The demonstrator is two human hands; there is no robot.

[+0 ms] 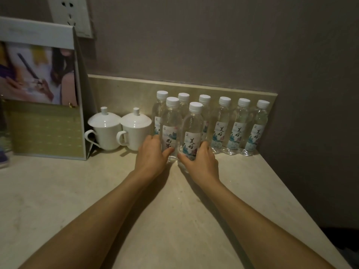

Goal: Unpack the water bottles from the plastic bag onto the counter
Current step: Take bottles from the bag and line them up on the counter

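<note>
Several clear water bottles with white caps and printed labels stand upright on the beige counter [174, 210]. A back row [240, 129] lines the low backsplash. Two more stand in front of it. My left hand [151, 154] is wrapped around the lower part of the front left bottle [171, 123]. My right hand [202, 162] grips the base of the front right bottle [193, 131]. Both bottles rest on the counter, side by side and nearly touching. No plastic bag is in view.
Two white lidded cups [120, 129] stand left of the bottles. A tall printed paper bag [42, 90] stands at the far left against the wall. A wall socket [71, 14] is above it. The counter's right edge [291, 200] runs diagonally toward me.
</note>
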